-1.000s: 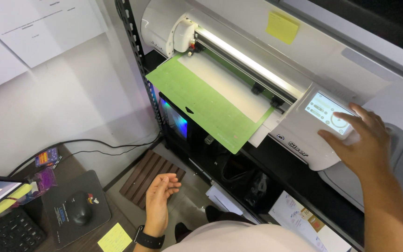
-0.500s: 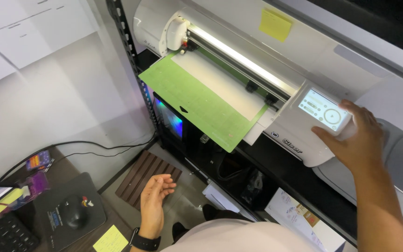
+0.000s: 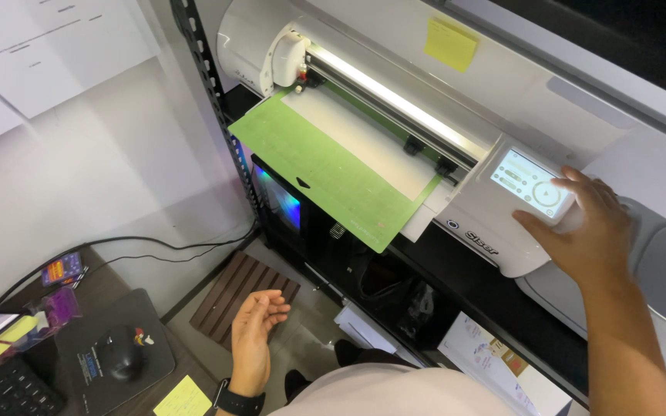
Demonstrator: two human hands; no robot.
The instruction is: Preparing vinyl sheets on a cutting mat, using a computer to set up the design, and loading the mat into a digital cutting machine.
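A: Head view. Where is the cutter [image 3: 395, 115], and which way does it run?

B: It sits on a black metal shelf [image 3: 217, 108], white and long. Its long axis runs from upper left to lower right. A green mat [image 3: 325, 166] sticks out of its front toward the lower left, flat, with a white sheet [image 3: 364, 142] lying on it.

A: And the right hand [image 3: 583, 231]?

B: It rests on the cutter's right end, at the small lit screen [image 3: 529, 183]. The fingers are loosely spread, one fingertip touching the screen's lower right corner, the thumb along the panel's edge. It grips nothing.

A: The left hand [image 3: 256, 323]?

B: Palm up, low over the floor, fingers half curled and empty. A dark watch [image 3: 233, 399] is on the wrist.

A: What lies around?

B: A yellow note [image 3: 450, 42] on the cutter's lid. Below the shelf, a dark case with a glowing panel [image 3: 280, 202]. On the counter at lower left, a black mouse [image 3: 123, 360] on a dark pad [image 3: 109, 354], a keyboard [image 3: 1, 393], another yellow note [image 3: 183, 398]. A ribbed brown mat [image 3: 237, 296] lies on the floor.
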